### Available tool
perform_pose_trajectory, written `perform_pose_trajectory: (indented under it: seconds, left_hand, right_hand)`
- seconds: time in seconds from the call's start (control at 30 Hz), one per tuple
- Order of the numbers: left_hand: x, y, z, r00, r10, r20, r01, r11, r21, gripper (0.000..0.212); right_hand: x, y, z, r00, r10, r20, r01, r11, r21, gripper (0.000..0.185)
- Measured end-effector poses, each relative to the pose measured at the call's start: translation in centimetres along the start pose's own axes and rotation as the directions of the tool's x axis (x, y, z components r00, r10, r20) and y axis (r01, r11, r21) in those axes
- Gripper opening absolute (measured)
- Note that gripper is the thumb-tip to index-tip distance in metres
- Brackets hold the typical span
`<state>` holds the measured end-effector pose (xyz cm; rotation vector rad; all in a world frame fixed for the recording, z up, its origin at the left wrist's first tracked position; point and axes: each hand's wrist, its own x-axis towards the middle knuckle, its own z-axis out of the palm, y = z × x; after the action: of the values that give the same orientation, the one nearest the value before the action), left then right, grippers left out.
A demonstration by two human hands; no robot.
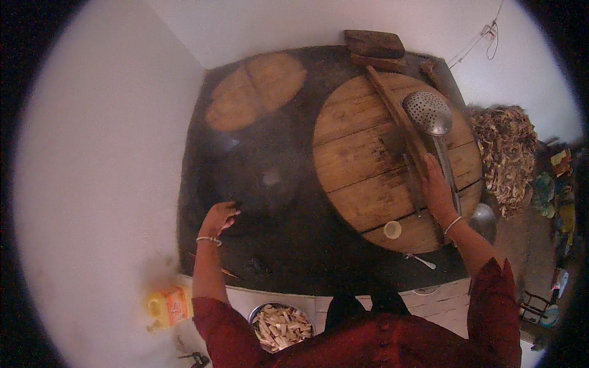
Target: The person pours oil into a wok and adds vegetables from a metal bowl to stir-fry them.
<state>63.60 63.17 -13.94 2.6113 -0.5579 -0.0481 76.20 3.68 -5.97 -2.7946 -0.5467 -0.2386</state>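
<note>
My right hand [438, 191] lies against the wooden crossbar [395, 110] of a large round wooden lid [349, 161], beside the handle of a perforated metal skimmer [427, 112]. Whether its fingers grip the bar cannot be made out. A thin metal utensil [412, 186] and a small pale cup [392, 229] are also on this lid. Over the dark stovetop [299, 257], at the left, my left hand [222, 218] hangs with bent fingers; a small dark thing is at its fingertips, too blurred to name. In front of that hand is a dark, hazy round area with pale reflections.
A smaller round wooden lid [255, 92] lies at the back left. Dark wooden blocks [375, 44] stand at the back edge. A metal spoon [421, 261] lies near the front. Below are a bowl of cut pieces [281, 327] and a yellow jug [169, 307]; dried husks [505, 156] are piled at right.
</note>
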Motion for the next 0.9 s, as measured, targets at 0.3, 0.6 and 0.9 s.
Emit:
perform_pose_trajectory:
  seconds: [0.3,0.6,0.9]
  left_hand:
    - [-4.7,-5.8,0.4,0.455,-0.890,0.013,0.840,0.425,-0.337,0.021]
    - [1.4,-3.2,4.8,0.708,-0.705,0.040,0.539,0.504,-0.675,0.021]
    - [-2.9,-2.8,-1.8,0.775,-0.612,0.160,0.626,0.708,-0.325,0.013]
  right_hand:
    - [0.3,-1.0,-0.2,1.000,-0.009,-0.001,0.009,0.998,0.060,0.056]
    - [0.4,-1.1,-0.3,0.999,-0.038,-0.001,0.038,0.998,0.049,0.055]
    - [0.0,-0.3,-0.8,1.000,0.005,0.002,-0.005,1.000,0.010,0.054]
